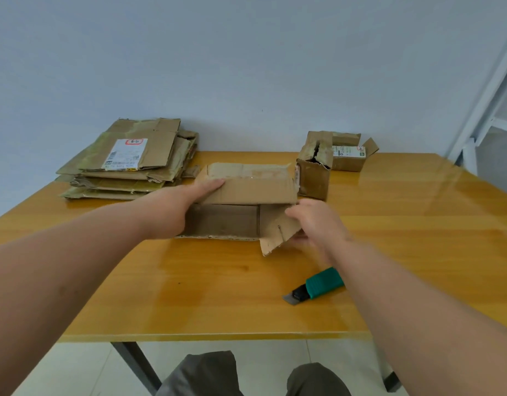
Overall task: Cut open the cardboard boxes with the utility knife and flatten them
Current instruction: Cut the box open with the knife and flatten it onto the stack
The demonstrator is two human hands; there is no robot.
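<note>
Open brown cardboard box [246, 195] lying on its side at the centre of the glossy yellow wooden counter [218, 295], open end facing 6 o'clock. Left hand [189, 201] laid on the box's top panel at its 9 o'clock corner, fingers straight and pressing flat, wrist covering the left part of the opening. Right hand [315, 221] at the box's 4 o'clock corner, fingers curled around the loose side flap [278, 230]; motion blur hiding the exact grip. Flap swung outward toward 5 o'clock, edge ragged, a short slit near its middle. Box interior dark and shallow, bottom edge torn and speckled, clear tape glinting on the top panel.

Green-handled utility knife [318, 284] resting on the counter at 5 o'clock from the box, near the right forearm, apart from both hands, grey blade out and pointing toward 8 o'clock.

At 10 o'clock from the box, stack of flattened cardboard sheets [129, 164] against the wall, top sheet carrying a white shipping label. At 2 o'clock, just beside the box, small upright brown cardboard carton [313, 178] with a torn top; behind it at 1 o'clock, low open cardboard box with a white label [349, 155]. Grey-trousered knees [246, 375] below the counter's near edge at 6 o'clock.
</note>
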